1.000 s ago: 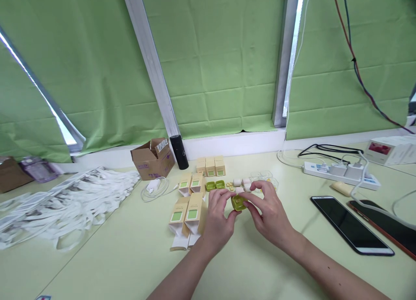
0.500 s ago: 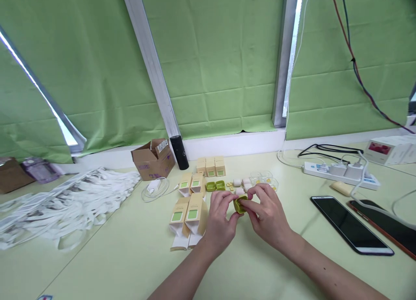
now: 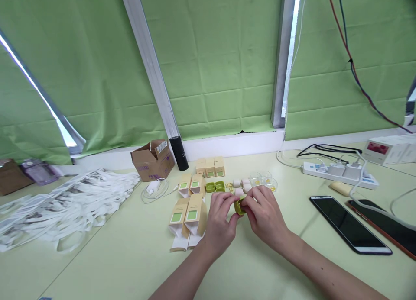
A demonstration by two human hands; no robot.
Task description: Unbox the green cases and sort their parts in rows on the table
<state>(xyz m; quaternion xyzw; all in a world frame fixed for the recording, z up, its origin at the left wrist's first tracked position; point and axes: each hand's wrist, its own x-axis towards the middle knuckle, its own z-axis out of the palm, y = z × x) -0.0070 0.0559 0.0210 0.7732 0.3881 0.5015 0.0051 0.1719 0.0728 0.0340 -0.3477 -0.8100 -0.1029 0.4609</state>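
Between my two hands is a small olive-green cup (image 3: 239, 207), tilted so that its inside partly shows. My left hand (image 3: 221, 220) pinches it from the left with thumb and fingers. On the other side, my right hand (image 3: 265, 211) has its fingers closed at the rim and inside; whether a small piece is between them is hidden. Beyond the hands stand several matching green cups (image 3: 210, 187), small yellow pieces (image 3: 229, 185), pale pinkish-white blocks (image 3: 236, 183) and clear plastic covers (image 3: 265, 177) with yellow bits in them.
Several beige cartons with green labels (image 3: 195, 213) lie left of my hands, some with open flaps. Further left are a cardboard box (image 3: 152, 161), a black cylinder (image 3: 179, 153), a white charger (image 3: 154, 187) and white straps (image 3: 74, 200). Rightward lie two phones (image 3: 349, 224) and a power strip (image 3: 339, 174).
My right fingers have curled in closer against the green cup's right side. The cup stays in about the same place, and the view has shifted slightly.
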